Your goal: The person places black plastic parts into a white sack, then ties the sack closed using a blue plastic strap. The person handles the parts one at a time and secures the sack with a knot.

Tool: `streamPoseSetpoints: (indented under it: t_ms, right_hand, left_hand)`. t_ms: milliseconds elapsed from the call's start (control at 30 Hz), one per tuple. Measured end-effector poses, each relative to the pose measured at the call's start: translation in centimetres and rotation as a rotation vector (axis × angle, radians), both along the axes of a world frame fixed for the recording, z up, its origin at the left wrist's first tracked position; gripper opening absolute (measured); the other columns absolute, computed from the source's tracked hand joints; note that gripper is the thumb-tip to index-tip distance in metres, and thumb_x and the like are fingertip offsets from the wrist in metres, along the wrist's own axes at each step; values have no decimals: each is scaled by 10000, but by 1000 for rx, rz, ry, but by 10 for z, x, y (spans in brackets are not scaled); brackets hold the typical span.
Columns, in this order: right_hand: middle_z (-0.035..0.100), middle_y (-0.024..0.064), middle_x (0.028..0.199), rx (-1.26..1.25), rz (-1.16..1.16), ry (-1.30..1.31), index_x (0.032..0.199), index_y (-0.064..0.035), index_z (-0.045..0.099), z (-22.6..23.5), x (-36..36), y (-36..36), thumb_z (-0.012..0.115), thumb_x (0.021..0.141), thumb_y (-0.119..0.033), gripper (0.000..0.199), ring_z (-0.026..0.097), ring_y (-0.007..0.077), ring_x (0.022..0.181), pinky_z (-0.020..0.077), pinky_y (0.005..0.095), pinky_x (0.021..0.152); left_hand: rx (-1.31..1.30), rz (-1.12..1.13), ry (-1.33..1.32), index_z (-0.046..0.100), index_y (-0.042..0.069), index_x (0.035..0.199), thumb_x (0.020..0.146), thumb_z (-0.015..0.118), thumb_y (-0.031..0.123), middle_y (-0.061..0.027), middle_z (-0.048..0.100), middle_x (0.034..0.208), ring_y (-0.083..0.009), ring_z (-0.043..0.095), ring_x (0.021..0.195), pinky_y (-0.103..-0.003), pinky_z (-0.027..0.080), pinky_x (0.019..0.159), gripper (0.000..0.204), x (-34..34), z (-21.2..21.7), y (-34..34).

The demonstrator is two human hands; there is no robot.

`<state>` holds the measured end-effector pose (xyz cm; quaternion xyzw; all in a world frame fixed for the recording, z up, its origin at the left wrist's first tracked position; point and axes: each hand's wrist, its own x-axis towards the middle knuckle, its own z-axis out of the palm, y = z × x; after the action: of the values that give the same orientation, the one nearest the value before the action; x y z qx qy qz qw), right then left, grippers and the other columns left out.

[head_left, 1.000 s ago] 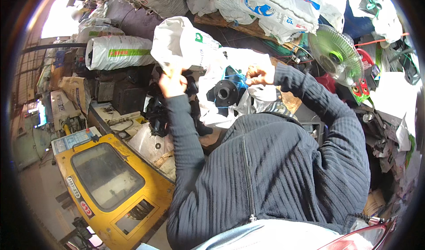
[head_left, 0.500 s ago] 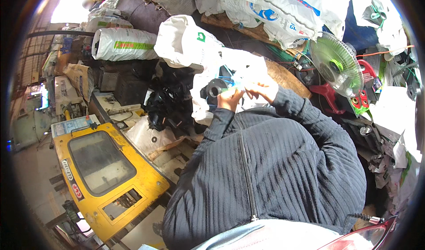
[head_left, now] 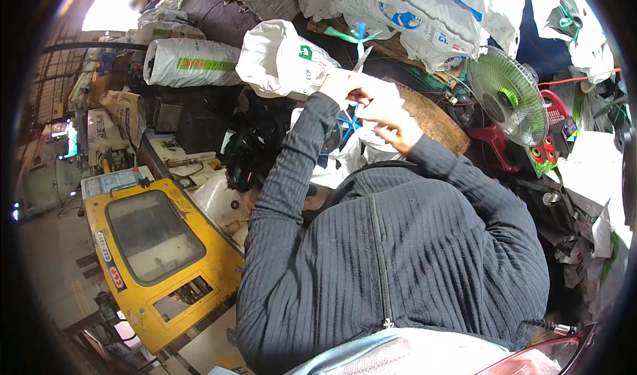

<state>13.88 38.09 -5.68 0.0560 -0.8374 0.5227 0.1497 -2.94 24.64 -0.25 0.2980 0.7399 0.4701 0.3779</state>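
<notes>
Far out in front of me, my left hand (head_left: 346,88) is raised near a white sack with its fingers bent inward. Strong light washes out what the fingers hold. Just beyond it a pale, pointed strip (head_left: 362,58) sticks up, close to a blue and green tuft (head_left: 359,32). My right hand (head_left: 395,128) is lower and to the right, its fingers curled and one reaching left; anything inside is hidden. Between and below the hands lies a blue piece with spokes like a star (head_left: 348,129), over white plastic. A dark part beside it is mostly covered by my left sleeve.
An upright open white sack (head_left: 282,60) stands left of my hands, with dark pieces (head_left: 249,136) heaped below it. At the left is a yellow machine panel with a window (head_left: 156,235). A green-bladed fan (head_left: 507,96) and a red chair-like frame (head_left: 492,146) stand right.
My left hand has moved up and away from the black hollow cylinder, which no longer shows clearly. The right hand has dropped slightly lower, and the hands are apart. The blue spoked piece shows more.
</notes>
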Motion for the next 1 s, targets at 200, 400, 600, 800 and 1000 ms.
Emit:
streamPoseSetpoints:
  t_ms: [200,400,600,800,1000]
  right_hand:
    - [616,147,764,424,129,-434,891,-40,617,-50,-72,-46,505,801,-125,167,601,288,692,480,379,674]
    - [603,159,694,313,119,-348,806,-28,626,-88,-102,-56,501,786,-123,158,594,275,640,479,351,620]
    - [655,140,803,78,94,-303,906,-51,668,-115,-111,-49,567,750,-140,206,624,234,693,495,321,645]
    - [669,122,832,31,66,-437,970,-67,670,-92,-115,-51,595,744,-147,252,631,197,687,496,294,618]
    - [668,124,847,89,111,-495,991,-74,663,-87,-116,-47,560,740,-149,281,629,210,719,494,301,658]
  left_hand:
    - [-69,478,-654,560,-4,819,811,607,228,-122,597,682,-184,588,521,-279,481,464,237,-47,-43,0]
    - [-146,535,-184,587,20,758,857,521,254,-57,571,585,-132,519,498,-260,429,502,264,-38,-93,-91]
    - [-480,442,276,631,10,835,817,504,498,-113,622,679,-174,577,587,-284,449,554,505,-28,-78,-88]
    - [-445,474,618,652,40,786,780,558,458,-163,619,702,-279,594,617,-353,456,594,428,-4,-67,-90]
    - [-443,221,535,663,114,928,716,664,320,-83,631,704,-202,597,655,-317,468,653,295,-20,-44,-82]
